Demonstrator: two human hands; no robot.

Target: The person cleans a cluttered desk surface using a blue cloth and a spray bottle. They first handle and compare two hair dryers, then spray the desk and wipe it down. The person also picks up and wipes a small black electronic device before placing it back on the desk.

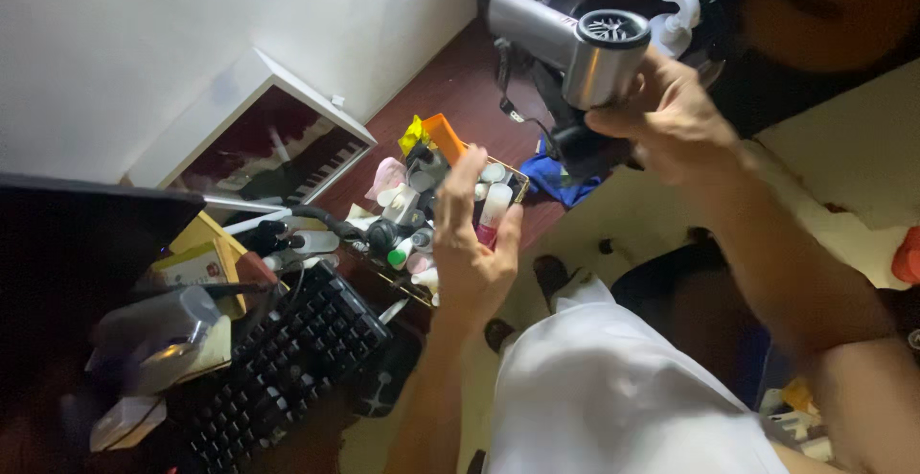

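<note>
A pale, smooth wall (144,43) fills the upper left of my downward view, and below it runs a dark reddish wooden desk (450,91), crowded with clutter. A flat, white-framed picture (278,143) leans where desk meets wall. Near the bottom left lies a black keyboard (287,359) with rows of small square keys. My white cloth shirt (613,388) bunches softly at the bottom centre.

My right hand (671,124) is raised at the upper right, fingers curled tight around the dark handle of a hair dryer (575,43). The dryer has a smooth, silver-grey metallic barrel, cylinder-shaped, with a round slotted grille on the end facing me. It hangs in the air above the desk's far edge.

My left hand (474,244) hovers lower, at the centre, palm turned away, fingers loosely spread and gripping nothing. Just beneath it sits a shallow tray (522,184) packed with small plastic bottles (494,208) and tubes, white, pink and green-capped. An orange box (443,136) stands at the tray's far side.
</note>
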